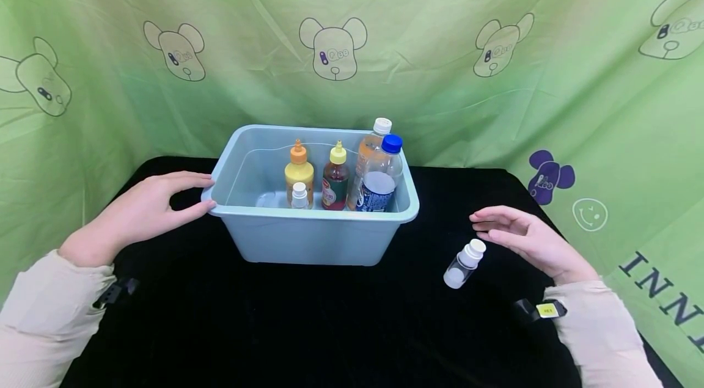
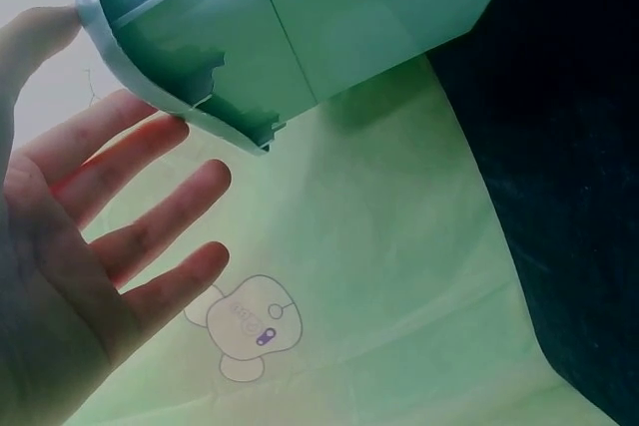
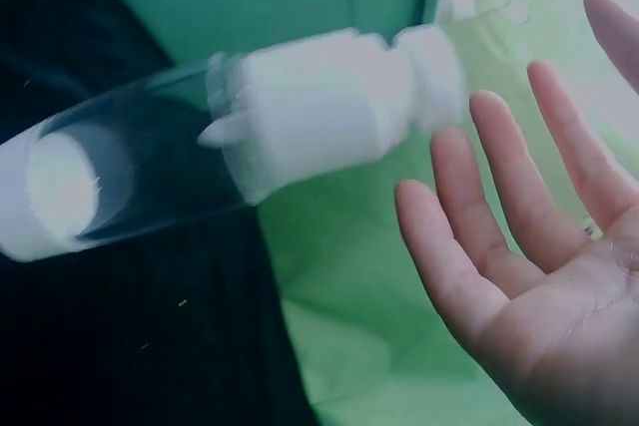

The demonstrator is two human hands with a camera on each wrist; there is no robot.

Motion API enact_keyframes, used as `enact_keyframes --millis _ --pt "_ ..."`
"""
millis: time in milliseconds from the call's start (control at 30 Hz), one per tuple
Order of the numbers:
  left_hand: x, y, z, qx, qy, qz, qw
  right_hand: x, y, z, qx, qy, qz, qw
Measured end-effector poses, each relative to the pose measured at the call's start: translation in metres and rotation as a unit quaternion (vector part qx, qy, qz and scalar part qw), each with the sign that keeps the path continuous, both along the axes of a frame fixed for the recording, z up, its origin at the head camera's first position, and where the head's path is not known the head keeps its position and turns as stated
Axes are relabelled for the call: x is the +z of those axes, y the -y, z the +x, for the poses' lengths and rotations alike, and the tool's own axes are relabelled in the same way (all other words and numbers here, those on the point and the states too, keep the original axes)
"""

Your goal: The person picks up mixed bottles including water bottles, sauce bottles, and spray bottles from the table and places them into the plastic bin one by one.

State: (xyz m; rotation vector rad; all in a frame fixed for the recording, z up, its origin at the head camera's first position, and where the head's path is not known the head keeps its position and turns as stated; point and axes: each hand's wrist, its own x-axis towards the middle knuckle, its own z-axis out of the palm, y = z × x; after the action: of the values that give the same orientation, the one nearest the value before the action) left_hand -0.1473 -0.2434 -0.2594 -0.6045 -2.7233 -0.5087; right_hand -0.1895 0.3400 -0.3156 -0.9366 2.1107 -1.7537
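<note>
A light blue plastic bin (image 1: 308, 235) stands on the black cloth. At its left front corner, my left hand (image 1: 145, 208) touches the rim with thumb and fingertips; in the left wrist view the fingers (image 2: 150, 236) are extended and spread. To the right of the bin is a small clear bottle (image 1: 455, 277) with a white cap and white bottom. Just beyond its cap my right hand (image 1: 522, 238) hovers, holding nothing. The right wrist view shows the bottle (image 3: 319, 107) beside the spread fingers (image 3: 439, 256), the cap close to the fingertips.
Inside the bin are a yellow squeeze bottle (image 1: 294, 174) with an orange cap, a dark red sauce bottle (image 1: 335, 177), a blue-capped bottle (image 1: 379, 183), a white-capped clear bottle (image 1: 370, 145) and a small white-topped bottle (image 1: 299, 194). Behind hangs a green printed curtain (image 1: 418, 95).
</note>
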Motion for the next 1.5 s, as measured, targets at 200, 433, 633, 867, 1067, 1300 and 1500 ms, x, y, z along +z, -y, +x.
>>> enact_keyframes --millis 200,433,633,867,1067,1300,1500 --pt "0.0 0.0 0.001 0.005 0.006 0.003 1.0 -0.017 -0.007 -0.003 -0.002 0.011 0.072 0.9973" --pt "0.0 0.0 0.001 0.006 0.012 0.005 0.9999 -0.025 -0.009 -0.003 0.012 0.031 0.102 0.9943" --pt "0.0 0.001 0.001 0.006 0.017 0.008 0.9998 -0.027 -0.008 -0.003 -0.004 0.045 0.119 0.9918" --pt "0.001 0.001 0.002 0.006 0.02 0.009 0.9997 -0.025 -0.007 -0.001 -0.03 0.035 0.137 0.9896" --pt "0.001 0.001 0.002 0.008 0.023 0.008 0.9997 -0.022 -0.004 -0.001 -0.035 0.017 0.143 0.989" --pt "0.001 0.001 0.002 0.01 0.025 0.009 0.9996 -0.01 0.0 -0.002 -0.042 -0.001 0.148 0.9881" --pt "0.0 0.002 0.002 0.012 0.026 0.009 0.9996 0.01 0.007 0.0 -0.049 -0.017 0.143 0.9884"
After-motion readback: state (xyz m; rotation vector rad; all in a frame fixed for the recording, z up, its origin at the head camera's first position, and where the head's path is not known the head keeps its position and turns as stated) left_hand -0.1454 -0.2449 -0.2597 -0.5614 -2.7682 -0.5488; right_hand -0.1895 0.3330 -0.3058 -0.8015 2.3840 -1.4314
